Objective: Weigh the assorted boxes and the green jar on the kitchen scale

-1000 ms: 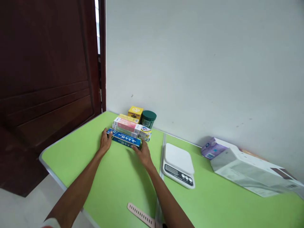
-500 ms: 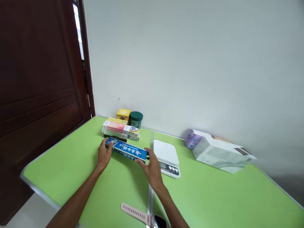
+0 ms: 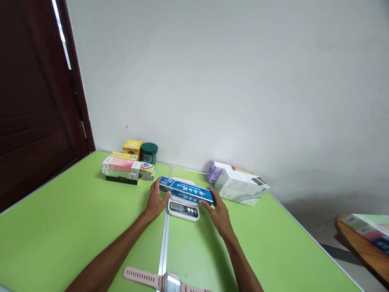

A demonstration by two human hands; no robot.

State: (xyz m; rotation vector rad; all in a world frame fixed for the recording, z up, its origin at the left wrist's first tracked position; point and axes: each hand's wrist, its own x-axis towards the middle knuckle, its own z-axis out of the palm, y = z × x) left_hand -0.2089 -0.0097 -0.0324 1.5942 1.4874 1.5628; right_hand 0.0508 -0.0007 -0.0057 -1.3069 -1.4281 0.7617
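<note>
Between my two hands is a long blue toothpaste box (image 3: 186,190), lying level over the white kitchen scale (image 3: 183,208). My left hand (image 3: 156,201) grips its left end, thumb along the near side. The right end is held by my right hand (image 3: 217,209), fingers behind and thumb in front. The box hides most of the scale's weighing plate; the display and round buttons show in front of it. Whether the box touches the plate, I cannot tell.
Stacked boxes (image 3: 121,165), a yellow box (image 3: 133,147) and a green-lidded jar (image 3: 149,153) stand back left. Right of the scale are a purple pack (image 3: 214,172) and a white box (image 3: 240,186). A pink-strapped watch (image 3: 172,282) lies at the front. Another box (image 3: 369,230) rests on a wooden surface at far right.
Both hands have carried the toothpaste box rightward, from beside the scale to over it. My view has turned to the right, bringing the wooden surface into sight.
</note>
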